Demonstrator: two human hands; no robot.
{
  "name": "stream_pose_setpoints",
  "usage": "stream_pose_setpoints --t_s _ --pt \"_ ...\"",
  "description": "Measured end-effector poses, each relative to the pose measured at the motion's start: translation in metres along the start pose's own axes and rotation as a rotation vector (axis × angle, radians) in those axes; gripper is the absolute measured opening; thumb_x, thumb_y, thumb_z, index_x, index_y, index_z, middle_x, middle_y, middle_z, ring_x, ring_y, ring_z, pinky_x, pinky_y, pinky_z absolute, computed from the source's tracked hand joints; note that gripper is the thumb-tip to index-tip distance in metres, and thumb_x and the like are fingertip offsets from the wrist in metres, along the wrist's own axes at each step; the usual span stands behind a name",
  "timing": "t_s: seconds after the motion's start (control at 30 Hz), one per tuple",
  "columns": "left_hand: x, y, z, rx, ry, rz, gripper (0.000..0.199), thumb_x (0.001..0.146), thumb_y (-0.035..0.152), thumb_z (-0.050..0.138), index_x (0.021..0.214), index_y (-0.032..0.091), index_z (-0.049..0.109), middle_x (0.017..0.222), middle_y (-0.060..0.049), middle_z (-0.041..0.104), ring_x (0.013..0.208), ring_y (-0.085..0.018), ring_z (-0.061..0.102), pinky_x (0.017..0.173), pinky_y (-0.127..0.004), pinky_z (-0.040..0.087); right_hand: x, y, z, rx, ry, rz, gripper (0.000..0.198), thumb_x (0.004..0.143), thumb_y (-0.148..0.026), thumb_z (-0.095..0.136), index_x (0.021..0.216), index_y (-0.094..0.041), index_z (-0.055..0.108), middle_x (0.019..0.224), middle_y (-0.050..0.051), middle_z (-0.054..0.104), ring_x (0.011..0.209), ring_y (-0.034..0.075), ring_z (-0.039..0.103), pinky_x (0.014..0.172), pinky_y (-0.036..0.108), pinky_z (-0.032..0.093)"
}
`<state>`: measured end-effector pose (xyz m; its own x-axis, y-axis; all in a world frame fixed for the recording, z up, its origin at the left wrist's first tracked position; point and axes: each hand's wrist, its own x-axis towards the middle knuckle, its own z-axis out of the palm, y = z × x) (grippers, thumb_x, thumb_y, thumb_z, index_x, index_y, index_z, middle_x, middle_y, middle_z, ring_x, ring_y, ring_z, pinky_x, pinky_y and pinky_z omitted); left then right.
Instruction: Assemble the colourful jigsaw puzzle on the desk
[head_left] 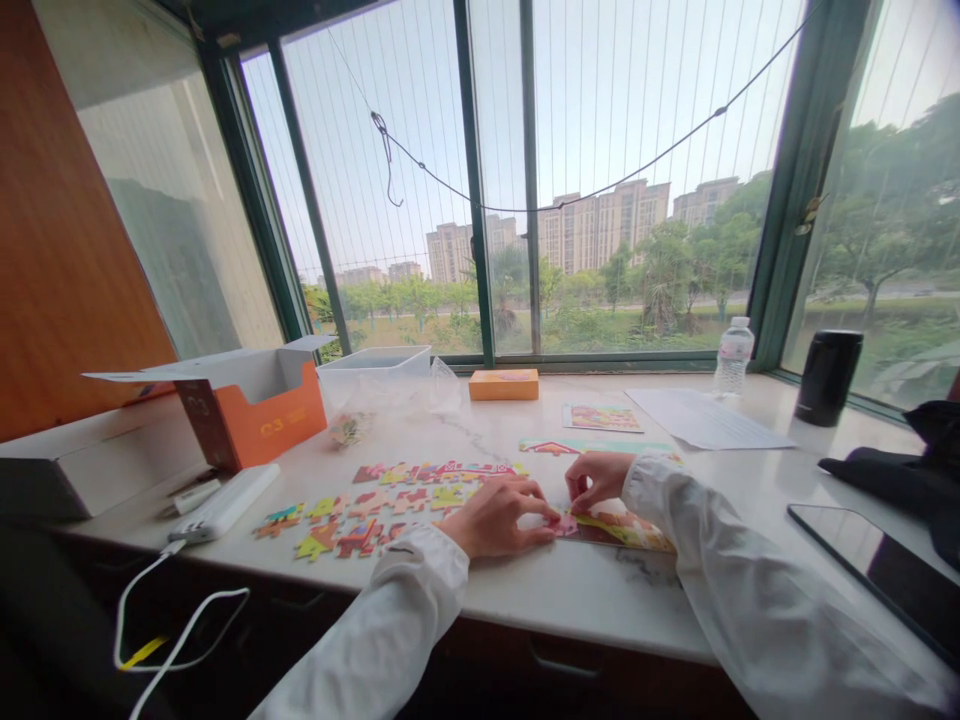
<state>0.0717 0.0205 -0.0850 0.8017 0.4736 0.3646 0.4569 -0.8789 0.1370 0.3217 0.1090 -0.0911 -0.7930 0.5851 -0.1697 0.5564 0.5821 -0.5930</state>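
Note:
My left hand [501, 515] rests low over the table, thumb and forefinger closed at a small pink jigsaw piece [564, 523]. Just to its right, my right hand [600, 478] is bent in a pinch, fingertips down at the left end of a partly joined jigsaw strip [626, 528]. Whatever lies between the right fingertips is hidden. Part of that strip is covered by the right hand and sleeve. Loose jigsaw pieces [367, 503] spread in rows left of my left hand. Behind my right hand lies another printed strip [551, 447] with a red roof shape.
Toward the window stand an orange box [504, 385], a clear plastic bin [375, 372], a picture card [602, 417] and a paper sheet [709, 418]. A water bottle [733, 358], black tumbler [828, 378] and phone [874, 565] are right; an open carton [259, 415] and power bank [231, 505] left.

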Motion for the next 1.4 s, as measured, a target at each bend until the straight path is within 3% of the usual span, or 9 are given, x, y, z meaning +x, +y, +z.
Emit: stream_pose_setpoints --t_s 0.17,0.67,0.83,0.93,1.07,1.4 --pt "0.0 0.001 0.0 -0.002 0.008 0.004 0.026 0.091 0.044 0.059 0.102 0.028 0.076 0.093 -0.003 0.07 0.082 -0.016 0.065 0.078 -0.027 0.049 0.001 0.001 0.001 0.007 0.011 -0.011 0.043 0.068 -0.054 0.076 0.082 -0.013 0.075 0.075 0.006 0.073 0.07 0.016 0.064 0.067 0.027 0.049" --pt "-0.001 -0.004 0.0 0.019 -0.004 0.024 0.029 0.091 0.047 0.059 0.104 0.025 0.074 0.1 -0.005 0.072 0.091 -0.017 0.065 0.088 -0.03 0.048 -0.002 -0.001 -0.001 0.041 0.069 -0.02 0.045 0.068 -0.059 0.074 0.077 -0.015 0.072 0.075 0.006 0.071 0.071 0.017 0.062 0.069 0.03 0.048" --pt "-0.008 -0.021 -0.008 0.167 0.106 -0.211 0.028 0.097 0.034 0.049 0.11 0.024 0.071 0.107 -0.005 0.072 0.099 -0.02 0.061 0.091 -0.036 0.045 0.004 0.01 0.002 -0.027 0.198 -0.003 0.045 0.069 -0.059 0.073 0.077 -0.015 0.072 0.075 0.006 0.07 0.07 0.017 0.061 0.066 0.029 0.046" --pt "-0.013 -0.03 -0.009 0.259 0.057 -0.34 0.026 0.095 0.027 0.05 0.107 0.024 0.073 0.108 -0.004 0.073 0.101 -0.021 0.059 0.089 -0.037 0.045 0.009 0.019 0.006 -0.103 0.255 0.011 0.042 0.071 -0.057 0.072 0.078 -0.015 0.073 0.074 0.005 0.071 0.068 0.015 0.059 0.064 0.027 0.044" --pt "-0.016 -0.032 -0.011 0.337 -0.017 -0.414 0.025 0.093 0.024 0.05 0.1 0.025 0.074 0.101 -0.004 0.074 0.099 -0.023 0.058 0.088 -0.039 0.043 0.012 0.023 0.01 -0.14 0.276 0.02 0.037 0.073 -0.052 0.073 0.08 -0.016 0.074 0.075 0.006 0.071 0.068 0.016 0.06 0.064 0.027 0.043" --pt "-0.014 -0.026 -0.015 0.415 -0.055 -0.568 0.033 0.097 0.032 0.042 0.096 0.024 0.075 0.089 -0.008 0.072 0.093 -0.024 0.06 0.087 -0.04 0.044 0.011 0.026 0.01 -0.14 0.313 -0.039 0.036 0.075 -0.052 0.07 0.08 -0.017 0.075 0.077 0.006 0.072 0.069 0.016 0.061 0.066 0.028 0.044"
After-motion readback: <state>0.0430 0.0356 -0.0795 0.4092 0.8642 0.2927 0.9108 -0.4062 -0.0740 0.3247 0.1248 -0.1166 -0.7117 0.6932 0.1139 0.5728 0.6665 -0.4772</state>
